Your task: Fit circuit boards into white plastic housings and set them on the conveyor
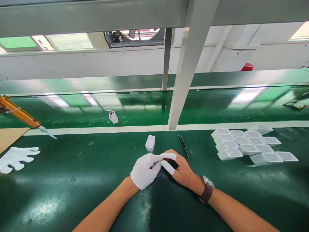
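My left hand [146, 170] wears a white glove and is closed around a small dark part [152, 166], mostly hidden by the fingers. White finger cots cover the thumb and index finger of my right hand [181, 167]. Those two fingertips meet the left fingers at the same spot, pinched together; what lies between them is too small to make out. Just beyond my hands stands a small white open-topped box [150, 142]. Dark tweezers [183, 145] lie on the green tabletop, past my right hand.
Several white boxes [248, 149] stand grouped at the right. An amber syringe dispenser [21, 112] with a blue tip juts in from the left, above a white glove [18, 158]. A grey post [185, 64] rises at the table's back edge. Beyond it sits another small white container [113, 117].
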Available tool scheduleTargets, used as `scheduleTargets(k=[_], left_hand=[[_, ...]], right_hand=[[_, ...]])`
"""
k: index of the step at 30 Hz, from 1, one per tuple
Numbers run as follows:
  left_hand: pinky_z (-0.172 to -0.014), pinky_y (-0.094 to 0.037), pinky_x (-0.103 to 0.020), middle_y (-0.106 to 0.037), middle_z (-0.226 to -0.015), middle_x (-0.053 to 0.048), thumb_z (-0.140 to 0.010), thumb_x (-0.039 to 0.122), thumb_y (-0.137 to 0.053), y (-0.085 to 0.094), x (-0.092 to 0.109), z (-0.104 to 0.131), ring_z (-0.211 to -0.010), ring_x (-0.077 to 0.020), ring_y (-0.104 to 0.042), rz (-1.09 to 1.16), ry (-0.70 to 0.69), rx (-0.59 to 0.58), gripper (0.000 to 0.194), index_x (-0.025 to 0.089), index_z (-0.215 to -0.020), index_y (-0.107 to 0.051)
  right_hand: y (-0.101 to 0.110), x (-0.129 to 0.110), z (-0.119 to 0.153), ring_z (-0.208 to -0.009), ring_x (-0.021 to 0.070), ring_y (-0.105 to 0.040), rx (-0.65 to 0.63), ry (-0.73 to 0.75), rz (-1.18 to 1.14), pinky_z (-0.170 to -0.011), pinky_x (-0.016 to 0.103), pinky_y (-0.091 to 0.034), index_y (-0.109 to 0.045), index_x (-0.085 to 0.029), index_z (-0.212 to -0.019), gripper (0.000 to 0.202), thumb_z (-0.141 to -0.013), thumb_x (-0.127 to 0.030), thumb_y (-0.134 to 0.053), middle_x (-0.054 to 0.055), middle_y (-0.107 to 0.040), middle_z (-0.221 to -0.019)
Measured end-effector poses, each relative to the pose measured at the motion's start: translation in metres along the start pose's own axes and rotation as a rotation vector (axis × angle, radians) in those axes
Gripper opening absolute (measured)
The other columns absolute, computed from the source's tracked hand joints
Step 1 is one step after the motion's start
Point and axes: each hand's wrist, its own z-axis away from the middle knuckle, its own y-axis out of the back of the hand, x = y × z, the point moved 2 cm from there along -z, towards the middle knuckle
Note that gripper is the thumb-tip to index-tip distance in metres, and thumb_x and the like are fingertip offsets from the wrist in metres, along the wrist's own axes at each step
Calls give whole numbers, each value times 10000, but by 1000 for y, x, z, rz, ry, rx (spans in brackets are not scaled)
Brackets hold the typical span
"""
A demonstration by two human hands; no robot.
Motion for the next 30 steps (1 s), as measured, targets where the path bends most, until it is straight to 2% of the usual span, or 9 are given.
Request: scheduleTargets(k=[4,10,14,18,22,24,27,30], left_hand=[[-588,-456,-230,-647,-681,11,-855,94,-490,-3,-2,1,-598,-111,-572,-25,-53,-58,311,240,-972,-738],[-530,-379,-247,-540,-595,11,-826,84,-468,-9,-3,4,-534,-111,-493,-127,-133,-62,240,198,-725,-653],[-521,-361,-249,-528,-593,16,-826,87,-484,-12,-4,5,-523,-107,-480,-184,-125,-93,215,197,-702,-620],[-538,-373,-259,-583,-649,6,-791,72,-521,-12,-2,0,-571,-126,-535,-264,-83,-207,179,203,-765,-641],[-567,-399,-282,-662,-790,-3,-805,83,-522,-9,13,-13,-652,-157,-598,-314,-146,-478,241,209,-968,-648],[-575,-401,-311,-672,-838,-21,-824,111,-514,-9,20,-19,-677,-185,-613,-392,-185,-579,224,196,-987,-640],[-602,-414,-343,-660,-865,-48,-855,161,-498,-17,23,-21,-722,-227,-625,-488,-179,-619,191,187,-980,-640],[-628,-427,-359,-644,-870,-61,-884,209,-491,-28,21,-18,-749,-247,-625,-522,-173,-578,208,185,-1034,-633]], right_hand=[[-1,-5,0,-999,183,-622,-11,101,48,-896,369,-564,-583,-293,-1278,329,-969,-181,-573,62,-608,-1124],[-5,-5,2,-985,187,-628,-37,140,110,-856,359,-583,-606,-296,-1292,326,-994,-185,-535,66,-620,-1092],[-3,-4,1,-1011,191,-622,-33,147,137,-879,364,-579,-623,-298,-1281,330,-986,-172,-545,71,-608,-1105],[-3,-2,3,-1059,196,-613,-40,157,183,-921,375,-567,-619,-294,-1289,352,-964,-164,-584,80,-580,-1160],[-5,-5,6,-1109,217,-604,-23,250,257,-926,401,-570,-614,-293,-1287,369,-942,-165,-623,96,-581,-1204],[-5,-8,6,-1121,233,-604,-5,306,306,-925,428,-567,-621,-300,-1267,370,-928,-154,-638,95,-604,-1199],[-5,-12,6,-1114,241,-613,29,376,364,-959,486,-537,-631,-315,-1225,370,-908,-125,-644,77,-633,-1183],[-3,-15,7,-1094,232,-621,36,435,390,-993,519,-505,-639,-305,-1178,362,-895,-81,-618,68,-642,-1165]])
